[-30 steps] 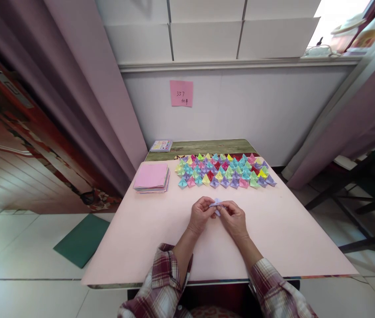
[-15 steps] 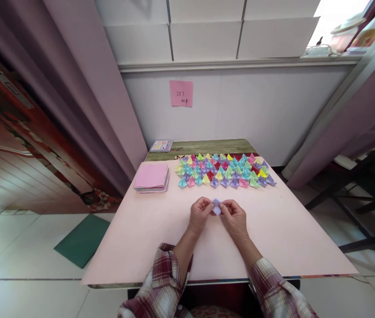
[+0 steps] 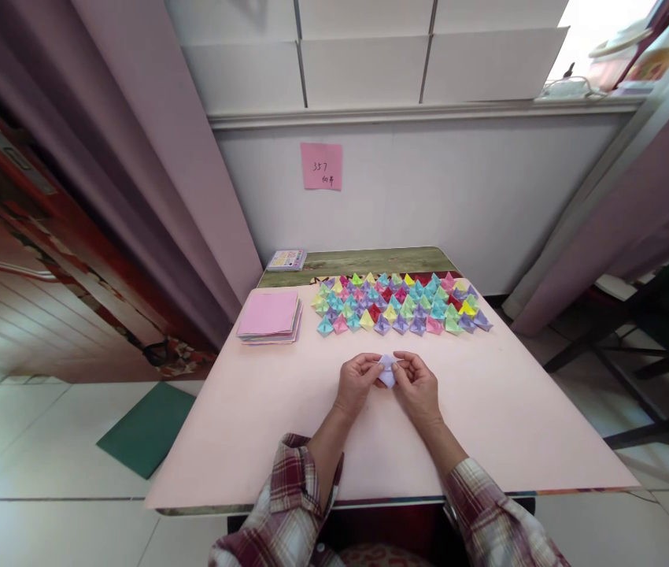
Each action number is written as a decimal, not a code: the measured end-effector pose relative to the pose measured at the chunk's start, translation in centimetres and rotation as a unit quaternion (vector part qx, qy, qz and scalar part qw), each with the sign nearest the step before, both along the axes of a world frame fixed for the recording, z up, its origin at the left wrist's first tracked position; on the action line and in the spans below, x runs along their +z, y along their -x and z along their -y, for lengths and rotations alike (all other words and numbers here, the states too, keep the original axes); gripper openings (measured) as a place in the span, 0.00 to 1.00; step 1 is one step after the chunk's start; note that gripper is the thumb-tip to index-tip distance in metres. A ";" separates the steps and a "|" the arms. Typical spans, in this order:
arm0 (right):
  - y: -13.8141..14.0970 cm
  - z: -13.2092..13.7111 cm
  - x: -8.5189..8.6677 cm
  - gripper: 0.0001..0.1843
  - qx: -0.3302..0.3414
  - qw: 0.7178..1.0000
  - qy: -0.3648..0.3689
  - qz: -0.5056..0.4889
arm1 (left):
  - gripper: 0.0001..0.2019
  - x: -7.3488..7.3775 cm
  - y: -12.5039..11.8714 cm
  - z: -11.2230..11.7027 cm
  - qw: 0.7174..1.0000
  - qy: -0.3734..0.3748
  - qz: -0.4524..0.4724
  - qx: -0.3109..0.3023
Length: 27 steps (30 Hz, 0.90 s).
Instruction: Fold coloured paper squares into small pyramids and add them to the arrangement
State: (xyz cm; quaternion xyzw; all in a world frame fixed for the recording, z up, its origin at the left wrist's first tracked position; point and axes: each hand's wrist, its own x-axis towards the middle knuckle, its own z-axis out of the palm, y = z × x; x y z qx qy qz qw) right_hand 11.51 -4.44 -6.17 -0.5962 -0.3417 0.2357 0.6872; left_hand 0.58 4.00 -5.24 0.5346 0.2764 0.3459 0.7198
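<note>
A small folded piece of purple origami paper is held up between both hands over the table's middle. My left hand pinches its left edge between thumb and fingers. On the opposite edge, my right hand grips it the same way, thumb on the near face. Part of the paper is hidden behind the fingertips. Just beyond the hands, several rows of small folded paper boats in many colours stand on the table.
A stack of square coloured paper lies at the table's left, pink on top. The table has a pale pink cover. A small packet sits at the back left. On the wall hangs a pink note; a green board lies on the floor.
The purple paper shows a broader, lighter face than before, its upper part spread slightly. Both hands stay in nearly the same place, still pinching it.
</note>
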 end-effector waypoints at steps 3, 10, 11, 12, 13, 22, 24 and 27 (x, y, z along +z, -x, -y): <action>0.0 0.0 -0.1 0.20 -0.002 1.000 0.000 0.001 | 0.17 0.2 -0.2 0.2 1.000 -0.006 -0.007 0.023; 0.3 0.0 0.0 0.18 -0.010 0.998 0.059 0.033 | 0.14 0.6 -0.1 0.4 0.996 -0.037 -0.016 0.078; 0.3 0.0 0.1 0.17 -0.008 0.998 0.060 0.033 | 0.13 0.6 -0.1 0.4 0.996 -0.040 -0.017 0.075; 0.3 0.0 0.1 0.16 -0.005 0.998 0.057 0.032 | 0.13 0.6 -0.1 0.4 0.997 -0.042 -0.018 0.069; 0.3 0.0 0.2 0.16 -0.003 0.998 0.053 0.030 | 0.13 0.5 -0.1 0.3 0.997 -0.043 -0.018 0.061; 0.0 0.2 0.4 0.16 -0.015 0.999 0.037 0.003 | 0.15 0.4 0.0 0.3 0.999 -0.035 -0.024 -0.001; 0.0 0.1 0.3 0.16 -0.006 1.000 0.028 -0.011 | 0.13 0.4 0.0 0.2 0.999 -0.051 -0.015 0.004; 0.0 0.0 0.1 0.16 0.018 0.999 0.009 -0.031 | 0.10 0.3 0.1 0.0 0.994 -0.100 0.003 0.038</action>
